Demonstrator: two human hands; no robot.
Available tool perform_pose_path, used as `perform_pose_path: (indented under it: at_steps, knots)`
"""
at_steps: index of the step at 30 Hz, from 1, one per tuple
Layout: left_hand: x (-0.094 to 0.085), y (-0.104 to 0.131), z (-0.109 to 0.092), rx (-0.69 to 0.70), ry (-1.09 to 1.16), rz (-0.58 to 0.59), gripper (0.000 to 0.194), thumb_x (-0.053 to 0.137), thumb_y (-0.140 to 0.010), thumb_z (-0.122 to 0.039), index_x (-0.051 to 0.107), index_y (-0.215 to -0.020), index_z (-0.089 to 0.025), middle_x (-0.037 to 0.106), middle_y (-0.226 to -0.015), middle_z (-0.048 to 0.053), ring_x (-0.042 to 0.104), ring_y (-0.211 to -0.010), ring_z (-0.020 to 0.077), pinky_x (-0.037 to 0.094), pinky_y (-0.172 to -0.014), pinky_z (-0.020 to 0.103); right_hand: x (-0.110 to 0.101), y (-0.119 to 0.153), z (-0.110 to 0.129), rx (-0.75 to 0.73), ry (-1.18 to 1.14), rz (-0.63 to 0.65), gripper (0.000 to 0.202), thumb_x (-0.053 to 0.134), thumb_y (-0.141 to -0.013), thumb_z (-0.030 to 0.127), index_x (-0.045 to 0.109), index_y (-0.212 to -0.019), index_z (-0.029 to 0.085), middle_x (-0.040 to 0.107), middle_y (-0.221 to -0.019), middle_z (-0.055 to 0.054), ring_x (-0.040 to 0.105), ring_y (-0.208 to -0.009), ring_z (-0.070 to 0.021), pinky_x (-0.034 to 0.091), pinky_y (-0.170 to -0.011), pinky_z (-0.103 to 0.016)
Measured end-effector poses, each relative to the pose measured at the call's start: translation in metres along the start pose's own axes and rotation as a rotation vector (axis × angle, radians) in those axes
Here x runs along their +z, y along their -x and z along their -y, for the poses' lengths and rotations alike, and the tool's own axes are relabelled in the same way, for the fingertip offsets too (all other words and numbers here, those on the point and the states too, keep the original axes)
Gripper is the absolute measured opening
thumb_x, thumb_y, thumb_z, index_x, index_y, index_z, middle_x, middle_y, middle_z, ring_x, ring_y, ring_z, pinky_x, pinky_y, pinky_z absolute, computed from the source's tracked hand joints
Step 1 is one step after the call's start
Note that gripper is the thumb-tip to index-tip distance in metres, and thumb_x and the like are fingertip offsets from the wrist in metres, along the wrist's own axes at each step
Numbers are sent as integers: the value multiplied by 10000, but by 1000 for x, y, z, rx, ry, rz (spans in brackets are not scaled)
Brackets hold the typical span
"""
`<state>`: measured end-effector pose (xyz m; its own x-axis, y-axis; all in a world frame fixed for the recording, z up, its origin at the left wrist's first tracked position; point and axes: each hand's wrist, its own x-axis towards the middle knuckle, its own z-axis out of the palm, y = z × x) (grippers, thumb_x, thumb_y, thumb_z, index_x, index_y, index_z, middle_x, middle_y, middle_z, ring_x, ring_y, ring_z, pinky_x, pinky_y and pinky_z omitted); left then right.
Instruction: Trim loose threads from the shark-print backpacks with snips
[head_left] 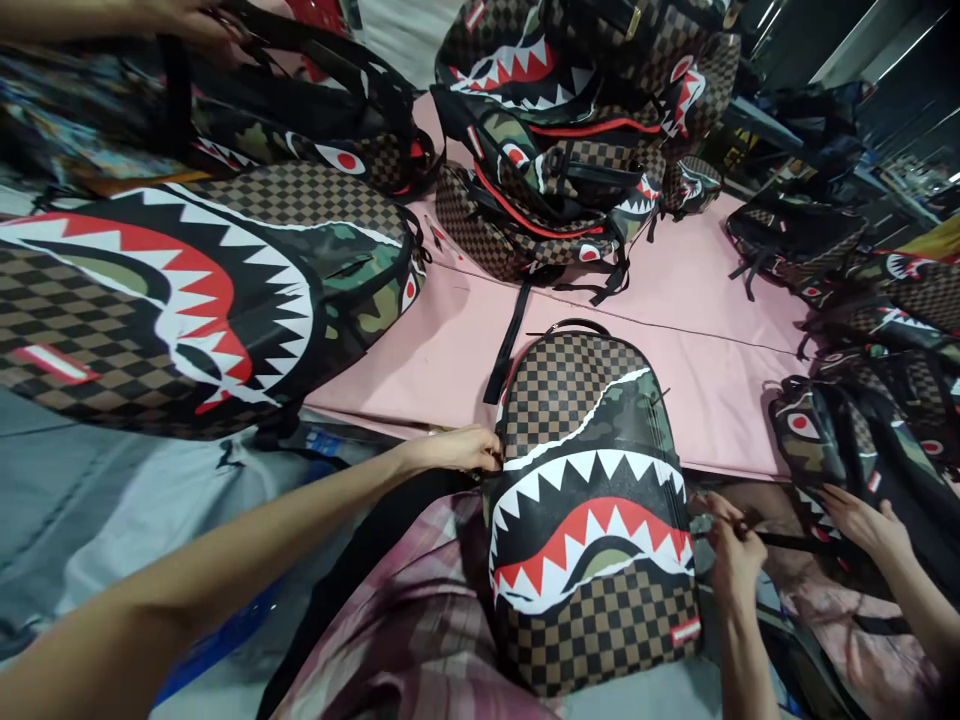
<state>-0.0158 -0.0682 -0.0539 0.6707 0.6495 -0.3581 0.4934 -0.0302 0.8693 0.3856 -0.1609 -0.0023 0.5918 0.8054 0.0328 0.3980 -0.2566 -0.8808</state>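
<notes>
A backpack [592, 520] with a brown checker pattern, a camouflage panel and a red-and-white shark mouth stands upright on my lap, leaning on the edge of a pink table [697, 300]. My left hand [459, 448] grips its left side near the zipper, fingers closed on the edge. Just off the bag's right side, my right hand [731, 548] pinches a thin black strap [795, 542] that runs off to the right.
Another person's hand [862, 520] rests on a shark backpack [832, 450] at the right. A large shark backpack [187, 300] lies at the left. More are piled at the back [570, 120] and right [900, 290]. Another person's hand [187, 22] holds straps at top left.
</notes>
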Motion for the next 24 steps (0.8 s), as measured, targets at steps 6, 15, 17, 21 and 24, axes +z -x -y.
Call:
perform_pose_path:
  at_steps: [6, 15, 17, 21, 24]
  knots:
    - [24, 7, -6, 135, -196, -24, 122, 502, -721, -181, 609, -669, -153, 580, -652, 10, 509, -630, 136, 362, -603, 217, 22, 114, 31, -380, 119, 804, 255, 516, -797, 197, 718, -951, 222, 705, -991, -63, 659, -885, -206, 531, -748, -297]
    - [-61, -14, -6, -47, -785, -653, 241, 404, -889, -300, 591, -971, -173, 630, -915, 111, 568, -801, 233, 360, -667, 304, 68, 163, 22, -445, 39, 937, 271, 452, -858, 170, 707, -943, 204, 702, -982, -59, 663, -889, -165, 534, -790, -281]
    - [-70, -29, -16, -103, -613, -806, 265, 441, -876, -334, 551, -1075, -200, 617, -1020, 98, 562, -885, 245, 368, -700, 311, 65, 161, 24, -439, 31, 917, 265, 453, -868, 194, 711, -926, 205, 707, -956, -58, 665, -875, -165, 534, -779, -280]
    - [-16, -21, -12, -87, -129, -695, 299, 343, -898, -329, 510, -1066, -147, 625, -873, 66, 569, -794, 181, 413, -678, 272, 36, 151, 12, -425, 75, 671, 233, 493, -855, 237, 714, -929, 214, 712, -945, -57, 659, -895, -180, 511, -813, -292]
    - [50, 3, 6, -8, -78, -506, 199, 418, -841, -292, 563, -871, -160, 622, -772, 27, 563, -739, 156, 439, -678, 252, -1, 129, -15, -273, 158, 134, 281, 518, -836, 329, 692, -995, 177, 696, -987, -80, 635, -928, -209, 477, -840, -322]
